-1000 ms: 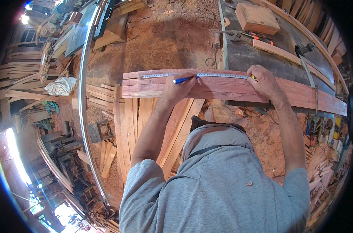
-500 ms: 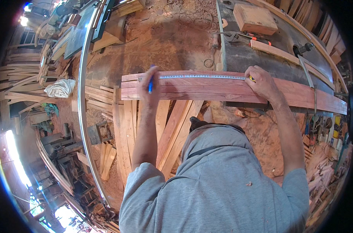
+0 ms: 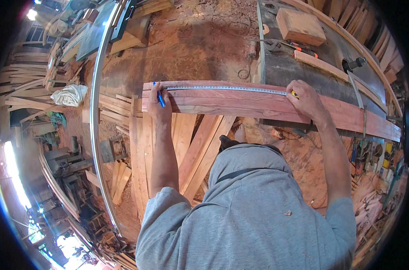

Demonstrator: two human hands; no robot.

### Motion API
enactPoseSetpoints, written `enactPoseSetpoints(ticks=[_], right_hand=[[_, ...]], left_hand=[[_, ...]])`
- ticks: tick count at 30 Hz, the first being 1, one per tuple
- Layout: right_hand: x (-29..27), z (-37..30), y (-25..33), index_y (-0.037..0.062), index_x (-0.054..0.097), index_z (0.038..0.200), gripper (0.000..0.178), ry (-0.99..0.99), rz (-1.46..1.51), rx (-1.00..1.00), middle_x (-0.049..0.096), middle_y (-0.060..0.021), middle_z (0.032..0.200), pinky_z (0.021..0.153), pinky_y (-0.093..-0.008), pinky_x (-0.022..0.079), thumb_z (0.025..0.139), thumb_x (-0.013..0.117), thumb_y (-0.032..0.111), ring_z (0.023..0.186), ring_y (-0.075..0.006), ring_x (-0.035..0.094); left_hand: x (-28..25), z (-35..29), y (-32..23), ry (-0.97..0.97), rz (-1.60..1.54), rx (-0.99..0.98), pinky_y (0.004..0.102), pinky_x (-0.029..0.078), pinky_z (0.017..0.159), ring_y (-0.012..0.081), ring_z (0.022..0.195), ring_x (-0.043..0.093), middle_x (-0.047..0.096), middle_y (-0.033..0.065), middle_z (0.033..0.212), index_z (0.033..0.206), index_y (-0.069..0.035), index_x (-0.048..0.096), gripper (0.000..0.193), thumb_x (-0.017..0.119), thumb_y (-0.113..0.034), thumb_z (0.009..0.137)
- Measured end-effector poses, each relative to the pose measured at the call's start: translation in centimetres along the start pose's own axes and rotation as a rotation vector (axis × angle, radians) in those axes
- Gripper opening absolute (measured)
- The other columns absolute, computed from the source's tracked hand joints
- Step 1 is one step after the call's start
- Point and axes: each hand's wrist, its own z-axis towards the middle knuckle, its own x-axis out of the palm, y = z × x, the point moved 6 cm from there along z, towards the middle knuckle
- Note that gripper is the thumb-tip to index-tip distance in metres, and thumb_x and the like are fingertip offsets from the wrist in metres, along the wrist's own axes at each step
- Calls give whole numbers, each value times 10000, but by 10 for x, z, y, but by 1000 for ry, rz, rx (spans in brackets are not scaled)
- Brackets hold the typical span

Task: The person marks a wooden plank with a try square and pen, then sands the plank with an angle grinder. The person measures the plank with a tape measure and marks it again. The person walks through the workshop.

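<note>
- Left hand (image 3: 161, 108) closed round a slim blue pen (image 3: 161, 98), at the left end of several long, reddish wooden planks (image 3: 231, 106) lying side by side; we see the pen slanting across their long axis.
- Right hand (image 3: 304, 96) curled round the yellow-and-black case (image 3: 295, 94) of a tape measure; how tightly, we cannot tell.
- White, thin metal tape blade (image 3: 227, 88) spans between our hands, left to right along the planks, near their far edge. Left hand is nearer its free end, which lies just beside the fingers and partly hidden by them.
- Under the planks' right part we note a dark, flat metal machine bed (image 3: 283, 72), bearing a pale rectangular wooden block (image 3: 300, 27) beyond the right hand.
- Loose, pale wooden boards (image 3: 183, 130) fan out on the near side, crossed by our left forearm.
- Long, silver metal rail (image 3: 96, 90) stands left of the plank ends, well apart.
</note>
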Motion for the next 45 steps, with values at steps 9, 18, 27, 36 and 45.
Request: enactPoseSetpoints(ticks=[9,18,27,36,45], right_hand=[[1,0,1,51,616,965,138,39,7,55,627,-137,943,844,-459,524,899,714,123,954,-333,653],[1,-1,3,57,606,965,143,16,0,26,619,-134,923,822,-469,526,899,717,118,934,-341,655],[3,-2,1,59,605,966,144,10,-3,24,612,-133,908,815,-472,523,899,718,117,922,-339,651],[2,-2,3,50,622,968,139,18,0,30,621,-140,922,834,-464,530,899,714,127,942,-338,654],[1,-3,7,38,623,947,128,17,-21,7,623,-136,931,848,-457,531,900,711,117,958,-331,649]], left_hand=[[-1,3,2,-29,-44,-14,347,573,848,222,950,747,772,114,1044,1229,-108,705,315,760,-110,918],[1,1,5,-26,-42,6,349,572,854,229,953,745,768,126,1034,1236,-94,704,318,755,-103,922],[-2,-1,-7,-30,-15,40,365,564,911,262,1037,734,755,150,1106,1228,-53,698,319,746,-84,914],[-4,-2,-13,-24,17,69,375,566,913,273,1040,731,751,155,1105,1233,-48,693,327,734,-63,910],[-6,-4,-15,-25,20,66,362,562,924,241,1049,728,755,135,1124,1259,-79,678,341,733,-65,923]])
